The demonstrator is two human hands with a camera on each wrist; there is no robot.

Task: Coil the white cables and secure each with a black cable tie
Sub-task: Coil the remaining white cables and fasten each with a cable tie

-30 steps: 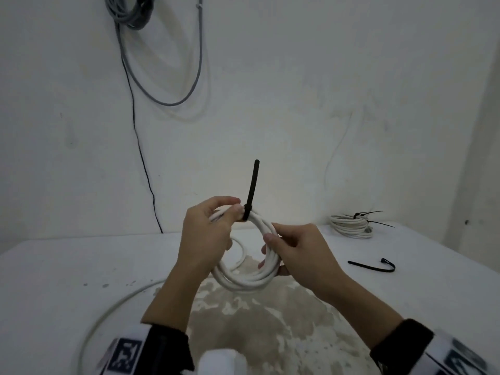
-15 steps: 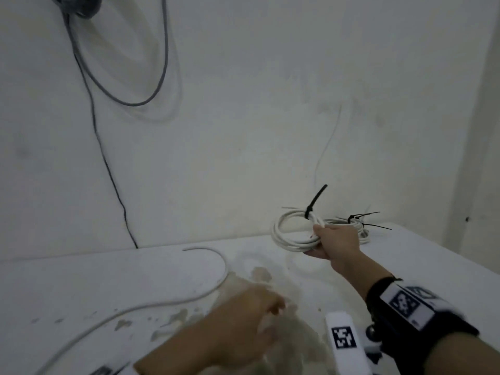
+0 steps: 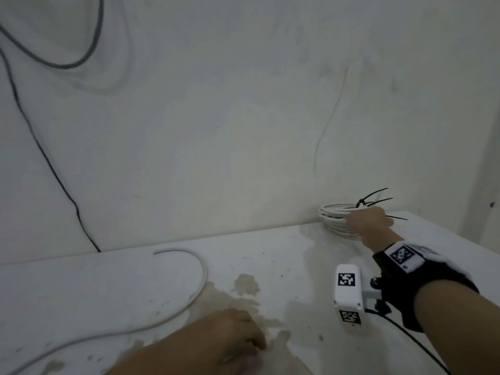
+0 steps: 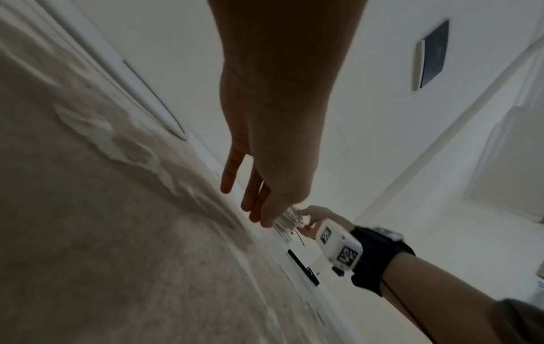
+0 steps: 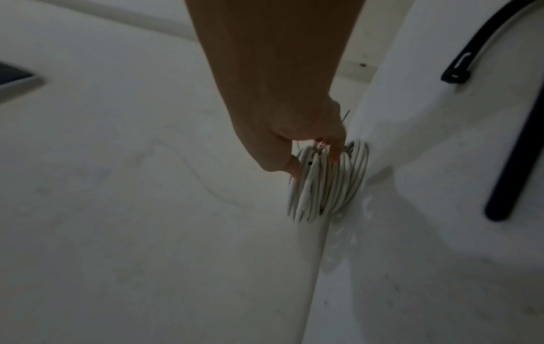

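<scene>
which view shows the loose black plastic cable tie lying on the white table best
The right wrist view: the loose black plastic cable tie fills the right edge, its head and strap sharp on the white table. The left wrist view shows it small and dark beneath the right hand. The head view does not show it.

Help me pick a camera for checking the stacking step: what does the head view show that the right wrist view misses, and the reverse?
Only the head view shows the left hand low over the stained table and the loose uncoiled white cable. Only the right wrist view shows the spare black cable tie lying on the table. Both show the right hand gripping the tied white coil at the stack by the wall.
</scene>
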